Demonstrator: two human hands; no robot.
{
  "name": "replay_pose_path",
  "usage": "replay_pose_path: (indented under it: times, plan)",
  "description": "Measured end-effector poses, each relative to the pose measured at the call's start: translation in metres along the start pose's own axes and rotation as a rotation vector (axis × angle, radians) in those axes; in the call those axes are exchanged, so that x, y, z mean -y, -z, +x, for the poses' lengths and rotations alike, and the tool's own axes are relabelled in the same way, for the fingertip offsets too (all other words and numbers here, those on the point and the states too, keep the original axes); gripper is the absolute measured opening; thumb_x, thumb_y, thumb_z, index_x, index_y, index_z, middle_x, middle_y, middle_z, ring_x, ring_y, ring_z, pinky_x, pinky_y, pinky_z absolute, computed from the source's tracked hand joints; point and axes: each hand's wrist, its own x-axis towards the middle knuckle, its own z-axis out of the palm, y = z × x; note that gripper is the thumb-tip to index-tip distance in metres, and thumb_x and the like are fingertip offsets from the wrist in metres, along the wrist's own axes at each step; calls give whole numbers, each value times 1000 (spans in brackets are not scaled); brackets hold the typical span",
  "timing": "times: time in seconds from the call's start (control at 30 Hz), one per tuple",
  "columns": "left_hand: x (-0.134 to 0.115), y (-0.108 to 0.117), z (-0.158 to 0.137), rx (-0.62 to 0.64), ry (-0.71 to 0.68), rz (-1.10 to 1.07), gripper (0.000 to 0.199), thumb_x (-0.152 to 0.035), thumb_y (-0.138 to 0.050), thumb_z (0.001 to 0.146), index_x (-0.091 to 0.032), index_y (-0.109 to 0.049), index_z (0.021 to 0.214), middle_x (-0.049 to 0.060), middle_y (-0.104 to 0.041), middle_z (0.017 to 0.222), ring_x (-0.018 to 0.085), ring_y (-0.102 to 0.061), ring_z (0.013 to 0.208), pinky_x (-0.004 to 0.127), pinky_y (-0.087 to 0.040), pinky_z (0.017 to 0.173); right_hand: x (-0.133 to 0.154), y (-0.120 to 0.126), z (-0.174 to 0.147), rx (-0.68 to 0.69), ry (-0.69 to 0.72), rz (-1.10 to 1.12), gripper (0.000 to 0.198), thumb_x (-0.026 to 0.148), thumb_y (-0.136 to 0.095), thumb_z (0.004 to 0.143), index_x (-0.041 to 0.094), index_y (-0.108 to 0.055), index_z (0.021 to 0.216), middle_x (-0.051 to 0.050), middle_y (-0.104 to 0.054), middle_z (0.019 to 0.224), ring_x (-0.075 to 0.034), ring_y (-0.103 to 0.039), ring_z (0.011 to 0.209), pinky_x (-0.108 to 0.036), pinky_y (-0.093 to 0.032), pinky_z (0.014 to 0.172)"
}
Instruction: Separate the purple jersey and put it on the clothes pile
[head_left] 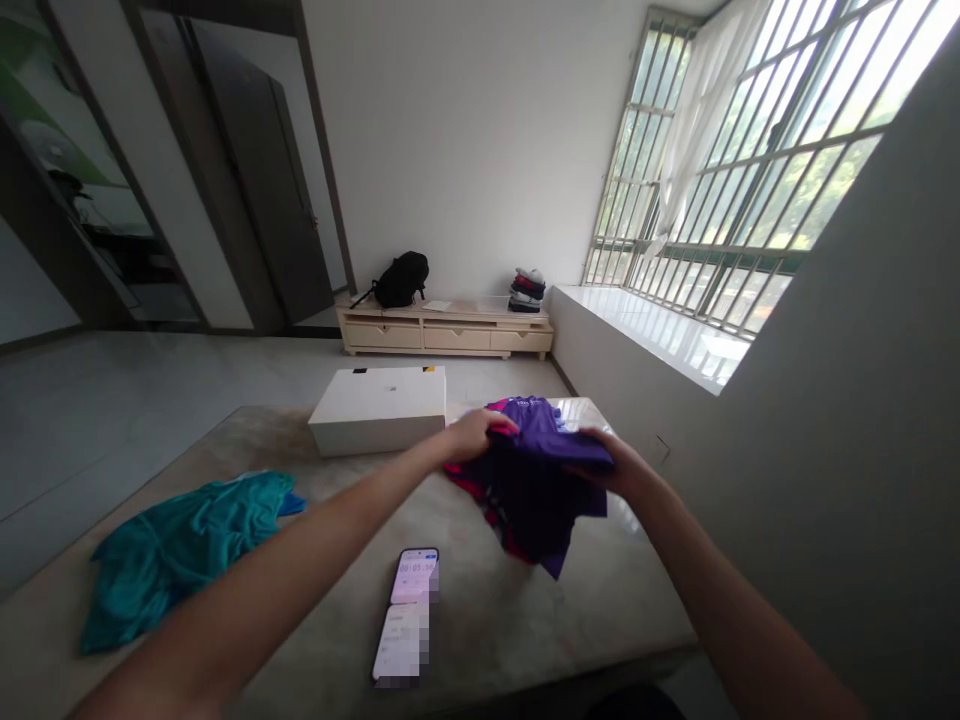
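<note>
Both my hands grip a dark purple garment with pink-red patches, which looks like a sports shirt and hangs partly folded above the table. At its left edge my left hand is closed on the cloth. My right hand holds the right side, with fingers tucked under a fold. Behind the held piece, more purple cloth with small light lettering rests at the table's far side; whether it is the same garment I cannot tell. A crumpled teal garment lies on the left, partly behind my left forearm.
On the stone-patterned table lies a phone showing a timer. A white box sits at the far edge. Beyond it, a low wooden cabinet bears a black backpack and a stack of folded clothes. The right wall has a barred window.
</note>
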Motion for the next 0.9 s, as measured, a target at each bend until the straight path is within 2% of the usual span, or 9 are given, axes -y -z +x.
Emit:
replay_pose_path:
  times: [0.1, 0.2, 0.3, 0.4, 0.57, 0.63, 0.7, 0.8, 0.9]
  plan:
    - [-7, 72, 68, -186, -68, 215, 48, 2, -52, 75, -12, -79, 112, 7, -80, 110, 18, -72, 101, 27, -52, 94, 90, -32, 28, 33, 130, 29, 8, 20, -52, 100, 17, -59, 97, -3, -70, 74, -16, -68, 67, -32, -66, 72]
    - [-7, 108, 103, -264, -89, 278, 48, -2, -55, 81, -14, -74, 123, 8, -77, 120, 18, -68, 107, 28, -48, 99, 147, -45, 57, 69, 276, 21, 16, 23, -51, 102, 18, -57, 88, 1, -65, 66, -12, -63, 61, -32, -65, 79]
    - [13, 92, 111, -221, -90, 321, 45, -8, -59, 86, -16, -73, 128, 7, -75, 124, 20, -67, 113, 32, -46, 105, 149, -40, 92, 20, 320, -21, 21, 20, -50, 100, 19, -52, 79, 5, -55, 56, -9, -53, 52, -31, -64, 80]
    - [50, 35, 91, -99, -22, 339, 51, -4, -56, 86, -16, -69, 134, 8, -71, 135, 22, -65, 124, 34, -45, 111, 90, -19, 120, -92, 267, -94, 17, 17, -52, 96, 20, -51, 79, 6, -49, 53, -9, -48, 48, -32, -63, 77]
    - [108, -77, -21, 106, -5, 310, 48, -8, -65, 82, -18, -72, 129, 10, -71, 134, 25, -64, 128, 38, -49, 114, -45, 47, 123, -298, 139, -358, 8, 12, -65, 77, 16, -58, 81, 0, -60, 56, -14, -55, 50, -32, -56, 62]
    - [124, -106, -88, 172, -58, 233, 44, -10, -57, 88, -21, -72, 128, 9, -72, 132, 25, -65, 127, 41, -46, 117, -70, 74, 118, -373, 132, -444, 8, 13, -64, 75, 15, -60, 80, -2, -62, 57, -15, -55, 50, -29, -50, 56]
    - [135, -119, -155, 197, -26, 174, 42, -14, -50, 93, -26, -73, 126, 5, -75, 126, 22, -68, 122, 37, -50, 113, -72, 87, 114, -414, 173, -488, 5, 14, -62, 75, 14, -61, 80, -3, -63, 58, -13, -53, 48, -26, -46, 53]
    - [148, -110, -239, 67, 156, 157, 38, -24, -48, 97, -30, -74, 124, 2, -77, 122, 20, -71, 115, 30, -55, 104, -50, 61, 100, -376, 291, -507, 10, 19, -62, 79, 13, -65, 86, -3, -64, 65, -12, -54, 52, -25, -46, 54]
    - [165, -78, -293, -89, 395, 235, 38, -33, -44, 100, -28, -75, 120, 3, -76, 122, 22, -70, 117, 33, -53, 107, -37, -16, 45, -137, 455, -519, 22, 34, -68, 82, 15, -69, 94, -1, -63, 67, -12, -58, 60, -23, -49, 61]
